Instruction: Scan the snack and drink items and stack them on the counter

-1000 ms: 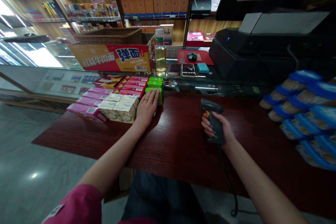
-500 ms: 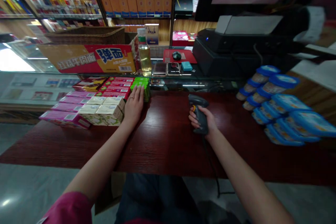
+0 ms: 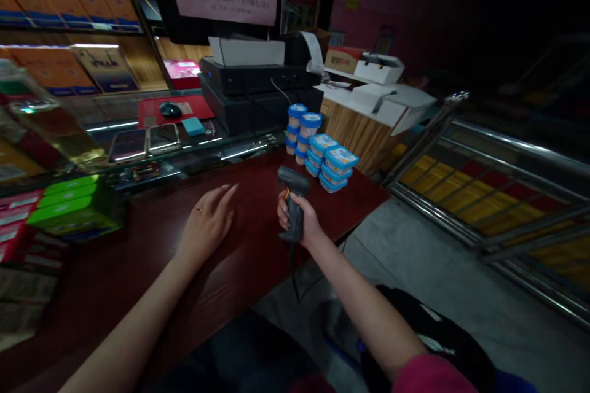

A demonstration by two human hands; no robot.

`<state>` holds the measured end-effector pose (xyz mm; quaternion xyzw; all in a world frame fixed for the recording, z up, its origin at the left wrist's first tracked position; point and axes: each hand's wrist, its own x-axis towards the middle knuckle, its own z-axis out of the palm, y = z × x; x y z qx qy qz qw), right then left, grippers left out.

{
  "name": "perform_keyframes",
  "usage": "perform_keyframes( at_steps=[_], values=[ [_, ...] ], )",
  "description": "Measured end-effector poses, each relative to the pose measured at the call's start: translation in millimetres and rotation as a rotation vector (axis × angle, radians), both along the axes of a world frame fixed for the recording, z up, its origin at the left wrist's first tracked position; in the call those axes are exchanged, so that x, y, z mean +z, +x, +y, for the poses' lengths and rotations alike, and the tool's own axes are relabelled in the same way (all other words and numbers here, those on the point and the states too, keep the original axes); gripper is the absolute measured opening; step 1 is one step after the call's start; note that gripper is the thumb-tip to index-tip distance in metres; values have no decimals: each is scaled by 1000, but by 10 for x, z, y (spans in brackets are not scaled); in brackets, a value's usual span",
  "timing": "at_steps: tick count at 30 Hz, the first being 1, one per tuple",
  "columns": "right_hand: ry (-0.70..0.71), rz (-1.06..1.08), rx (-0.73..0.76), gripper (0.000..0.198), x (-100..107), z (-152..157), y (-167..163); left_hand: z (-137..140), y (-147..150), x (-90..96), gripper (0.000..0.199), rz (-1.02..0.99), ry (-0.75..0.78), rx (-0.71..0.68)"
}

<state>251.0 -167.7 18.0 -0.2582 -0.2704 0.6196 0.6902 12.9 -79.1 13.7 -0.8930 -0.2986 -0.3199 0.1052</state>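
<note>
My right hand (image 3: 302,219) grips a dark grey barcode scanner (image 3: 295,202) with a yellow trigger, held above the dark red wooden counter (image 3: 249,264). Its cord hangs down past the counter's front edge. My left hand (image 3: 209,221) hovers over the counter with fingers stretched out and nothing in it. Beyond the scanner stand stacks of blue-lidded plastic tubs, some rectangular (image 3: 341,158) and some round (image 3: 310,121). Off to the left sit green boxes (image 3: 76,207), beside red boxes (image 3: 18,221) and pale cartons (image 3: 21,304) cut by the frame edge.
Behind the counter are a black cash drawer (image 3: 258,107), a mouse (image 3: 170,109) on a red pad, two phones (image 3: 162,137) and a bottle of yellowish liquid (image 3: 55,123). To the right runs a metal railing (image 3: 516,153). A black chair or bag (image 3: 428,331) is at lower right.
The view has swung right. My left hand has left the green boxes and moved right toward the scanner. My right hand still holds the scanner.
</note>
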Motion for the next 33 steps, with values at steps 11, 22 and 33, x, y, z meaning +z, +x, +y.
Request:
perform_keyframes(
  at_steps=[11,22,33],
  values=[
    [-17,22,-479,25,-47,-1048,875,-118,2411,650,76,-192,-173,-367],
    [-18,57,-478,23,-23,-1111,980,-189,2565,691,28,-415,-403,-513],
    [-65,-35,37,22,133,-533,246,102,277,260,47,-1076,-1305,-248]
  ],
)
